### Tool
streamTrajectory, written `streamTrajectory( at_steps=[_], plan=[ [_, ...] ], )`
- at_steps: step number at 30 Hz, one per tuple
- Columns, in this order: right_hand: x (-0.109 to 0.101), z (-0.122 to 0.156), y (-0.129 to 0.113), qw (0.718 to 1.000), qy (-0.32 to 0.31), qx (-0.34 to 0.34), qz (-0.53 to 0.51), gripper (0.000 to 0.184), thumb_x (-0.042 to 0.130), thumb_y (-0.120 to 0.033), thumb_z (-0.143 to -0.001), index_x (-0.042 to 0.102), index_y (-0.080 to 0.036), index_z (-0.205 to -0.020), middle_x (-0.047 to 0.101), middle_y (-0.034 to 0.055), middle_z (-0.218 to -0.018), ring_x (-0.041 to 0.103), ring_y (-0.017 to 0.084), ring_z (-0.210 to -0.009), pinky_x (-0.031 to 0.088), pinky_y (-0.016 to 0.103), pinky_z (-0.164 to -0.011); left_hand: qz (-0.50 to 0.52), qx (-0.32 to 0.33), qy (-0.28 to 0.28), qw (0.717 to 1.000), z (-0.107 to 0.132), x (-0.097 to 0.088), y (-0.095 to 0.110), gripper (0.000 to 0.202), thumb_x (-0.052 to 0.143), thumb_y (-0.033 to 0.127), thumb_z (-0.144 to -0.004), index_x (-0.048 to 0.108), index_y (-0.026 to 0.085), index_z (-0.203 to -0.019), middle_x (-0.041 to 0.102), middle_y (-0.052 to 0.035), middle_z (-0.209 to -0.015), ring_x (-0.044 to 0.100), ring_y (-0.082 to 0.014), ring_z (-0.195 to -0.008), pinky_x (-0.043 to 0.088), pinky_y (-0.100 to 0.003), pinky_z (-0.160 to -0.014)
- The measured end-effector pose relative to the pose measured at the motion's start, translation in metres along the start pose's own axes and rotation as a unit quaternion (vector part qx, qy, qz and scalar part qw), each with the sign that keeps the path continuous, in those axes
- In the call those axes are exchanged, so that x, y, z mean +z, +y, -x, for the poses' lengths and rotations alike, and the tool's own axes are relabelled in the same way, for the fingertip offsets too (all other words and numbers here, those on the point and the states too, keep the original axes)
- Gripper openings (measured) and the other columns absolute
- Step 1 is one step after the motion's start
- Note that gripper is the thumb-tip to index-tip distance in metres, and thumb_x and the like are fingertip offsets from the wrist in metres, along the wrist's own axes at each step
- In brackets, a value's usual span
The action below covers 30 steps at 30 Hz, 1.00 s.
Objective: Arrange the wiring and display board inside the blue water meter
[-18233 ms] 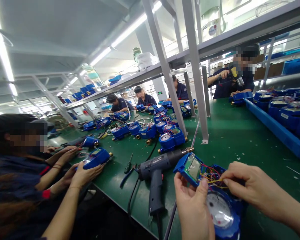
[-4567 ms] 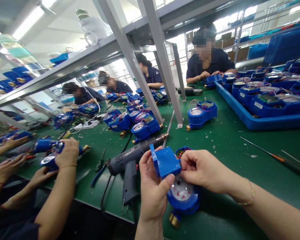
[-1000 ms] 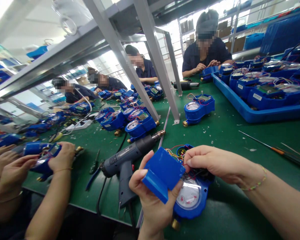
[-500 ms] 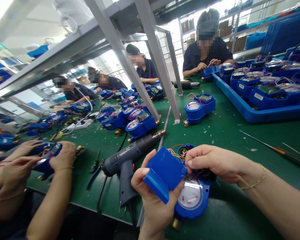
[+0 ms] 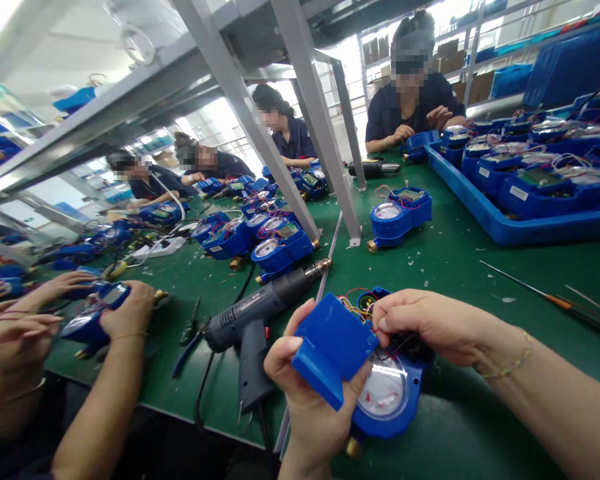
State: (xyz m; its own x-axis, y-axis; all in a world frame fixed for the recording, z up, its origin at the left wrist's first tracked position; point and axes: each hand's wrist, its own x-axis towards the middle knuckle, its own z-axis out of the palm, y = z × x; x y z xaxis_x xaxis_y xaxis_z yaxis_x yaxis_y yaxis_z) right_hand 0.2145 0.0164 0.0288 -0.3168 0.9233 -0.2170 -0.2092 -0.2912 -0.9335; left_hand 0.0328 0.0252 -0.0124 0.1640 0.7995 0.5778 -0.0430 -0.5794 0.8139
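My left hand (image 5: 307, 400) is closed around a blue plastic cover (image 5: 336, 337), thumb on its near flap. The cover is held tilted above a blue water meter (image 5: 387, 397) that has a round clear dial and a brass fitting (image 5: 353, 447). Coloured wires (image 5: 353, 307) run out from behind the cover toward the meter's open compartment. My right hand (image 5: 405, 317) pinches at the cover's right edge, among thin wires; its fingertips partly hide what they grip. Part of the meter is covered by my hands.
A heat gun (image 5: 260, 313) lies left of my hands, beside pliers (image 5: 187, 353). To the right are a screwdriver (image 5: 555, 300) and a blue tray (image 5: 530, 230) of meters. Another meter (image 5: 400, 213) stands ahead, near metal posts (image 5: 320, 120). A co-worker's hands (image 5: 125, 313) handle a meter at left.
My left hand and the cover have shifted slightly right; my right hand keeps its pinch almost in place. At left, one of the co-worker's hands has drawn away from their meter.
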Motion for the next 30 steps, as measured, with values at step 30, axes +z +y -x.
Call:
streamTrajectory(
  at_steps=[30],
  plan=[
    [0.000,0.003,0.015,1.000,0.016,0.002,0.003,0.024,0.070,-0.035,-0.069,0.060,-0.014,-0.062,0.056,-0.0004,-0.061,0.042,0.012,-0.057,0.028,0.026,-0.056,0.100,-0.068,0.000,0.993,0.009,0.003,0.001,0.069,0.076,0.008,-0.066,0.031,0.035,-0.111,0.029,-0.0042,-0.143,0.053,-0.0182,-0.114,0.051,-0.030,-0.088]
  ],
)
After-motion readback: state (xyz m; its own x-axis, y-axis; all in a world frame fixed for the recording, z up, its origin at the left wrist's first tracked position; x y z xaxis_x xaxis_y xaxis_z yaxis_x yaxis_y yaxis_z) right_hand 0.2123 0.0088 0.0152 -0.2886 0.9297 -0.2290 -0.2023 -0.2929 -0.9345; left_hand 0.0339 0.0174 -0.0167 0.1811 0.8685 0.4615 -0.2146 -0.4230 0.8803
